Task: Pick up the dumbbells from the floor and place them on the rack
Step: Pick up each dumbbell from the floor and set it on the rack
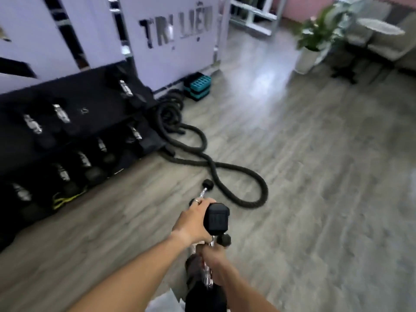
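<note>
Hands (193, 221) hold dumbbells (216, 219); rope (227, 167) ahead

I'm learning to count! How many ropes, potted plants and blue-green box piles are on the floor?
Thick black rope: 1
Green leafy plant in a white pot: 1
Teal plastic box pile: 1
Total: 3

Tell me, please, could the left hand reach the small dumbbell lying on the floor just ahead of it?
Probably not yet: the left hand already grips a large dumbbell, so it has no free fingers, though the small dumbbell lies unobstructed on the floor.
</note>
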The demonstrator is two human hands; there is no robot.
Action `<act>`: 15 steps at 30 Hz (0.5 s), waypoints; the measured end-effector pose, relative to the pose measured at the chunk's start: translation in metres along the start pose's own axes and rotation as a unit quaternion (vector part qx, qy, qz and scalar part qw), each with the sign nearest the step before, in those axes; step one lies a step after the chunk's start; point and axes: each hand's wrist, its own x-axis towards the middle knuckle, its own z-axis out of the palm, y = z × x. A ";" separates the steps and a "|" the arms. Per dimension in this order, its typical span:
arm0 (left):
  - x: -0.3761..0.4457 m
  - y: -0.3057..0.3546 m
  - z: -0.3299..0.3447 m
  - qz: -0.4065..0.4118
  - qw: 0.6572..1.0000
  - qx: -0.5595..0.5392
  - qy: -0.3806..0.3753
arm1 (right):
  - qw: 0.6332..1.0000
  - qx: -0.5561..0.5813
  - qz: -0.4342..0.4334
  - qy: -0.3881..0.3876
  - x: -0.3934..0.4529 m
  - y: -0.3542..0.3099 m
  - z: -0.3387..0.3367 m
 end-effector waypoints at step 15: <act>0.149 -0.247 -0.251 -0.208 0.958 -0.069 0.184 | 0.953 -0.251 -0.023 -0.166 0.168 -0.269 0.275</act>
